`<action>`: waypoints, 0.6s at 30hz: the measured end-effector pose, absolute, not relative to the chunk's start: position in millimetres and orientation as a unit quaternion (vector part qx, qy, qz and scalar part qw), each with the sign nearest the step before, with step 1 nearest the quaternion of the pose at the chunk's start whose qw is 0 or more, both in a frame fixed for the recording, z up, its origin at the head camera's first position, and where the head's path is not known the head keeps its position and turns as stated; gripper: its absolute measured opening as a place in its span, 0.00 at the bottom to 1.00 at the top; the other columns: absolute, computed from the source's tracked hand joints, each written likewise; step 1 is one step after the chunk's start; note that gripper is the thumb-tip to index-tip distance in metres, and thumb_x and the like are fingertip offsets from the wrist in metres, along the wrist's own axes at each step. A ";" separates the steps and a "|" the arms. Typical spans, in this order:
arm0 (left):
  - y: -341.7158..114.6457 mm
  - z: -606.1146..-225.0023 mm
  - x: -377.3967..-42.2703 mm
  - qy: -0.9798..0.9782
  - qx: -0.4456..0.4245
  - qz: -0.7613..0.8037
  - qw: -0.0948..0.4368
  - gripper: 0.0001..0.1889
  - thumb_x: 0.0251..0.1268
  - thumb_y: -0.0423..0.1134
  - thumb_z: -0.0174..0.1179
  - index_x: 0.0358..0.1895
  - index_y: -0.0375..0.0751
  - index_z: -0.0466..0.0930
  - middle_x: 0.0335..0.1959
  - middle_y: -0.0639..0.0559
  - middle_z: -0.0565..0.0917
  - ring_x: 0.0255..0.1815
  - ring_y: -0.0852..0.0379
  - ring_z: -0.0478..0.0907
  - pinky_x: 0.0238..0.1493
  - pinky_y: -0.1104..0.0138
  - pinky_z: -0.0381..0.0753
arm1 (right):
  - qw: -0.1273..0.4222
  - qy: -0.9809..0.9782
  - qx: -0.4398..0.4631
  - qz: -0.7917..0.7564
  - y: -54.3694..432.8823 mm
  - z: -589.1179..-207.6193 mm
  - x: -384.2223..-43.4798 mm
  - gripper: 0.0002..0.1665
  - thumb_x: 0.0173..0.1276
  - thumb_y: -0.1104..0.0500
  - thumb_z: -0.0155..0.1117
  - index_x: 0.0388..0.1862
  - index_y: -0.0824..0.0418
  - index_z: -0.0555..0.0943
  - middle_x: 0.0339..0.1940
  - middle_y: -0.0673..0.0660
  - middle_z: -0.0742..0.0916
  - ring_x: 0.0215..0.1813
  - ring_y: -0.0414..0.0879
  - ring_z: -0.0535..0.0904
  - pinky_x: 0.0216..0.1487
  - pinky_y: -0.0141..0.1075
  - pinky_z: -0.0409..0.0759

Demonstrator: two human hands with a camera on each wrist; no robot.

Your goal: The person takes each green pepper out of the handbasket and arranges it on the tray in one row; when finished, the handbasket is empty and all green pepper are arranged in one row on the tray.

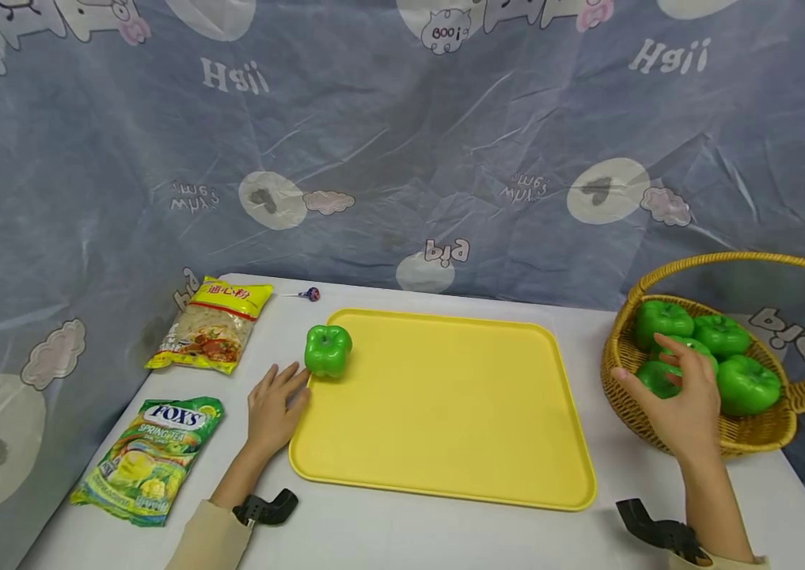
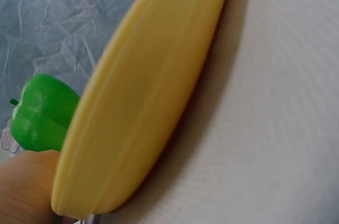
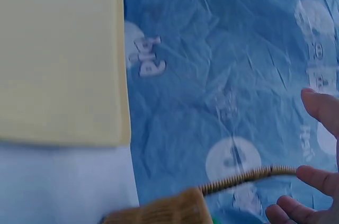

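Note:
A green bell pepper [image 1: 328, 351] sits at the far left corner of the yellow tray [image 1: 445, 412]. Beside the tray's left edge my left hand [image 1: 275, 410] lies with relaxed fingers, its tips close to that pepper. In the left wrist view the tray's side [image 2: 143, 91] hides part of the pepper [image 2: 45, 113]. My right hand [image 1: 687, 400] hovers over a wicker basket [image 1: 765, 431], thumb and fingers apart, holding nothing. Several green peppers [image 1: 747, 385] fill the basket. The right wrist view shows the fingers [image 3: 320, 110] spread at the right edge, above the basket [image 3: 169, 211].
Left of the tray lie a yellow pasta bag [image 1: 213, 324] and a green FOX'S candy bag [image 1: 153, 459]. A lollipop [image 1: 313, 294] lies at the table's back edge. The basket's arched handle [image 1: 744, 256] rises behind the peppers. A grey printed sheet [image 1: 402, 158] hangs behind the table.

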State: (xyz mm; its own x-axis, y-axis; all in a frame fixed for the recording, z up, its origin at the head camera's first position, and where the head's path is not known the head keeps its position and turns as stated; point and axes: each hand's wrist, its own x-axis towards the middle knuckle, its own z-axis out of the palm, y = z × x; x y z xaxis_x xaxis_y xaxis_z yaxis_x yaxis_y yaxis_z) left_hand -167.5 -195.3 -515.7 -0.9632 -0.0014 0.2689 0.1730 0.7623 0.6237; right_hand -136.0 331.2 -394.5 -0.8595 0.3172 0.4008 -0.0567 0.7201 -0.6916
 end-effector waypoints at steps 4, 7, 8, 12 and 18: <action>-196.0 -517.3 -167.6 -0.930 -0.047 -0.342 0.125 0.21 0.70 0.39 0.56 0.64 0.39 0.76 0.70 0.37 0.70 0.76 0.30 0.52 0.70 0.37 0.45 | 0.234 -0.900 -0.110 0.352 354.7 -395.7 -132.0 0.46 0.60 0.53 0.73 0.75 0.55 0.64 0.69 0.64 0.66 0.59 0.44 0.66 0.52 0.25 0.62; -196.5 -517.9 -167.9 -0.931 -0.046 -0.340 0.124 0.21 0.70 0.39 0.56 0.64 0.39 0.76 0.70 0.38 0.70 0.76 0.31 0.51 0.71 0.37 0.44 | 0.216 -0.905 -0.124 0.346 369.1 -398.1 -130.4 0.49 0.61 0.51 0.72 0.77 0.54 0.59 0.72 0.67 0.62 0.62 0.61 0.63 0.54 0.29 0.63; -196.6 -517.8 -167.9 -0.931 -0.045 -0.340 0.124 0.21 0.70 0.39 0.56 0.64 0.39 0.76 0.70 0.38 0.70 0.76 0.31 0.51 0.71 0.37 0.44 | 0.210 -0.905 -0.128 0.348 373.3 -399.1 -130.0 0.49 0.62 0.51 0.71 0.78 0.54 0.58 0.72 0.68 0.61 0.63 0.62 0.63 0.55 0.30 0.63; -197.1 -517.7 -167.8 -0.931 -0.045 -0.340 0.121 0.21 0.70 0.39 0.56 0.64 0.39 0.76 0.71 0.37 0.70 0.76 0.31 0.51 0.71 0.37 0.44 | 0.190 -0.904 -0.145 0.355 388.0 -402.8 -128.6 0.51 0.63 0.50 0.70 0.80 0.50 0.54 0.74 0.67 0.58 0.64 0.63 0.61 0.61 0.32 0.65; -197.7 -518.0 -168.0 -0.932 -0.042 -0.340 0.120 0.21 0.70 0.39 0.56 0.64 0.39 0.76 0.71 0.37 0.69 0.76 0.31 0.51 0.71 0.37 0.43 | 0.150 -0.909 -0.151 0.358 401.3 -409.4 -128.3 0.53 0.64 0.47 0.69 0.81 0.47 0.49 0.74 0.69 0.55 0.66 0.67 0.60 0.59 0.32 0.70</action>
State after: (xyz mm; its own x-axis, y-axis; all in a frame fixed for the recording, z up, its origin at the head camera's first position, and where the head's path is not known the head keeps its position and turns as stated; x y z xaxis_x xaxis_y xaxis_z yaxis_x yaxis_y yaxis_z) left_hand -168.0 -197.7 -518.0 -0.9679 -0.0038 0.2512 0.1588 0.7655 0.6236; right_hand -128.3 401.3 -409.4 -0.9088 0.3831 0.1651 0.1677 0.6980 -0.6962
